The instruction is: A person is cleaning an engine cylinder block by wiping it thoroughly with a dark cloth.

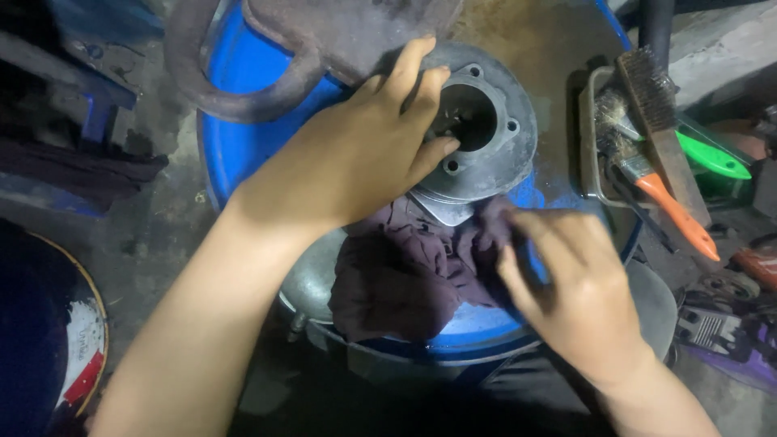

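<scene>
**Steadying the flanged part while the rag gets gathered**

Left hand is planted on the grey round metal part, fingers spread wide over its near-left rim, fingertips at the edge of the central bore, pinning it rather than lifting it. That part sits on top of the blue drum, toward the far right of the lid, with bolt holes showing around its flange. Right hand is down at the near right, slightly blurred, fingers pinched narrow on an edge of the dark maroon rag bunched just near of the part. By the look of it this is the wiping stage: the part braced, the cloth being taken up. The next move would call for a firm left-hand hold so the part doesn't slide. Off to the right, a wire brush and an orange-handled brush rest in a tray, untouched
</scene>
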